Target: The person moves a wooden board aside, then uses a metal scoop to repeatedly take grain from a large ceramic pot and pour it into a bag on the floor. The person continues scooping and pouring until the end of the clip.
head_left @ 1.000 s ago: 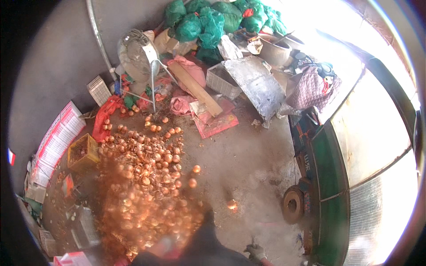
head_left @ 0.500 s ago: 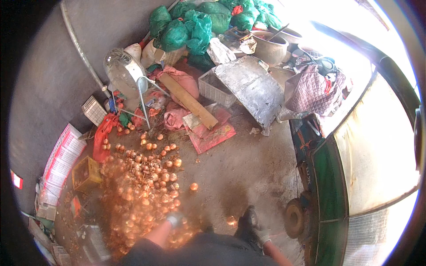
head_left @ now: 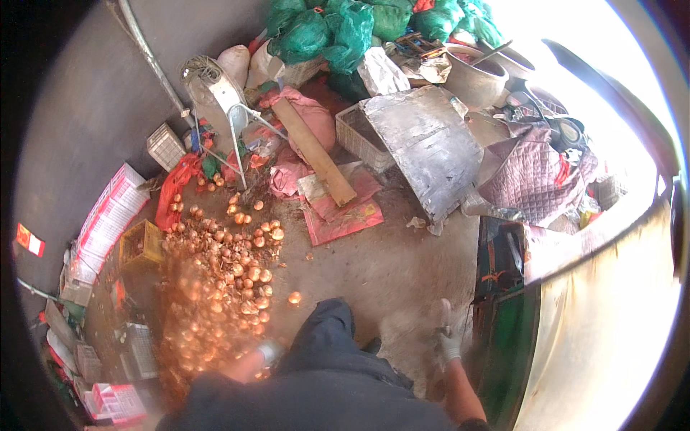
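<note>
The person's pale-gloved left hand (head_left: pixel 270 353), its finger pose too blurred to tell, lies nearer the heap of round golden-brown onions (head_left: pixel 221 291), which stretches ahead and leftward; the pale-gloved right hand (head_left: pixel 449 343) (fingers equally unclear) hangs well apart.

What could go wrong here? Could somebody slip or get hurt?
Maybe! A loose onion lies on the floor near the person's leg; stepping on it might cause a slip. The gloved right hand is near the green side panel, so it might get bumped. The grey board slants beside a pale crate; knocked, it might slide.
</note>
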`<state>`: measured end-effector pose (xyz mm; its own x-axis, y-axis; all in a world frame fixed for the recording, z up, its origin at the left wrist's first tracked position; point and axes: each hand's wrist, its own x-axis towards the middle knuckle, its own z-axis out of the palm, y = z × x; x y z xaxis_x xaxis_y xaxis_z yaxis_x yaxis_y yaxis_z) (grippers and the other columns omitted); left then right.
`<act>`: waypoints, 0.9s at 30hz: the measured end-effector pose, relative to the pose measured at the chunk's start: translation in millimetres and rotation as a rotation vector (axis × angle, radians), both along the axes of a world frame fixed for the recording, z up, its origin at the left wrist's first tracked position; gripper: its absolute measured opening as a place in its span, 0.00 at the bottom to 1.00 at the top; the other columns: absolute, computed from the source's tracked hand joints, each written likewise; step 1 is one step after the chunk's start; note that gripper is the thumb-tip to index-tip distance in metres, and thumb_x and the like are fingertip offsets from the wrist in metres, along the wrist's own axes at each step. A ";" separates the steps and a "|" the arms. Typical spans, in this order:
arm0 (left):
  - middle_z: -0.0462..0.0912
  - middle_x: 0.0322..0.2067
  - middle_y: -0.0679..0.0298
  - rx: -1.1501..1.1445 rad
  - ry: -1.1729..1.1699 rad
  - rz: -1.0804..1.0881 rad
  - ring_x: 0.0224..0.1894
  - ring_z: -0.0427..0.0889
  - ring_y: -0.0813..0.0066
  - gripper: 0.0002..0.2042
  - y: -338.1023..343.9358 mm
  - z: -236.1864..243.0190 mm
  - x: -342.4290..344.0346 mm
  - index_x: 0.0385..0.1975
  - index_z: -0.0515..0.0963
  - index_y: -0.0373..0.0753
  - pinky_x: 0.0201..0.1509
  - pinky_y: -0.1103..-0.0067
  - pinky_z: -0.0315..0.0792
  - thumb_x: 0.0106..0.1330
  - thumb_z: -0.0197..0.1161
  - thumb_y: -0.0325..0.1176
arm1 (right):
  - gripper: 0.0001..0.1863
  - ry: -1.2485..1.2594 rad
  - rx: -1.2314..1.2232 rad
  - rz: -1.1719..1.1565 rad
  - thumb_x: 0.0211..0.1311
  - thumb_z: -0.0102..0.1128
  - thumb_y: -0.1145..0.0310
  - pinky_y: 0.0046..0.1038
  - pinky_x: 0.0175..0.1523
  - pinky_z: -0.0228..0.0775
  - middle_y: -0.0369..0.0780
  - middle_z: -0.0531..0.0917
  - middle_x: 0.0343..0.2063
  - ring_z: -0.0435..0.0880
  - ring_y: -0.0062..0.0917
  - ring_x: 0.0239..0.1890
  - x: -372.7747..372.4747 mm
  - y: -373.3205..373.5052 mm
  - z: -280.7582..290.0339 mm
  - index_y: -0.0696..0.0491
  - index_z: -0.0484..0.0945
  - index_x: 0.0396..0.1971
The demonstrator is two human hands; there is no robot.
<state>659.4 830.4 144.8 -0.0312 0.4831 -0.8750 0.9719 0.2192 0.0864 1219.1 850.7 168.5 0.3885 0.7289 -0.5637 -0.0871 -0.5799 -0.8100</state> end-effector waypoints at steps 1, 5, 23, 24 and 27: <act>0.85 0.31 0.57 -0.014 -0.009 0.108 0.28 0.85 0.63 0.24 24.1 29.8 27.6 0.46 0.81 0.42 0.30 0.60 0.76 0.73 0.46 0.54 | 0.05 0.014 0.020 -0.062 0.60 0.60 0.73 0.25 0.20 0.66 0.34 0.81 0.23 0.78 0.21 0.20 16.0 12.7 2.6 0.52 0.81 0.36; 0.85 0.26 0.59 0.033 -0.047 0.223 0.26 0.84 0.65 0.22 91.4 20.2 44.2 0.43 0.83 0.42 0.30 0.64 0.76 0.72 0.47 0.52 | 0.04 0.009 -0.005 -0.105 0.60 0.60 0.73 0.25 0.20 0.65 0.34 0.80 0.22 0.77 0.21 0.19 22.9 47.8 -16.5 0.52 0.80 0.35; 0.83 0.32 0.62 0.424 -0.484 -0.452 0.32 0.83 0.61 0.09 344.3 -191.3 20.2 0.42 0.78 0.44 0.33 0.61 0.75 0.64 0.62 0.34 | 0.08 -0.005 -0.173 -0.112 0.57 0.59 0.75 0.24 0.22 0.68 0.39 0.85 0.24 0.76 0.19 0.16 -29.6 289.8 72.5 0.57 0.82 0.36; 0.85 0.33 0.61 0.538 -0.367 -0.761 0.33 0.85 0.62 0.09 349.3 -188.1 24.7 0.42 0.79 0.43 0.35 0.62 0.77 0.63 0.62 0.34 | 0.08 -0.013 -0.144 -0.113 0.58 0.59 0.75 0.24 0.22 0.68 0.39 0.85 0.24 0.76 0.19 0.16 -22.6 295.2 63.0 0.57 0.82 0.36; 0.85 0.37 0.61 0.280 -0.312 -0.656 0.37 0.85 0.62 0.10 382.0 -172.1 47.1 0.43 0.81 0.44 0.39 0.63 0.78 0.63 0.61 0.33 | 0.08 0.000 -0.080 -0.126 0.58 0.60 0.74 0.23 0.22 0.68 0.39 0.85 0.24 0.77 0.19 0.17 4.9 302.5 48.1 0.57 0.81 0.37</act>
